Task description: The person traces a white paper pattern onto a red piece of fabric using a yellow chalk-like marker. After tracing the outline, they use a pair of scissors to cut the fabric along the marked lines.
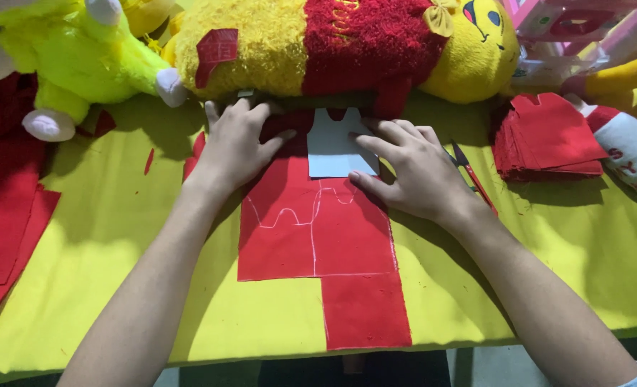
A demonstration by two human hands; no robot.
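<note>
Head view – what's under the hands?
– Left hand (236, 147) and right hand (411, 172), fingers spread flat, pin a stiff grey template (330, 149) onto soft, limp red felt (311, 229) on the bench (111, 236); likely best held by its edges

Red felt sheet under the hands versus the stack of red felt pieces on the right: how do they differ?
The red felt sheet lies flat as a single layer with white chalk outlines; the stack of red felt pieces is many layers, already cut to a small garment shape, with no visible marks. The left hand and right hand press on the sheet; the stack lies untouched. Both are red felt on the yellow cloth.
</note>
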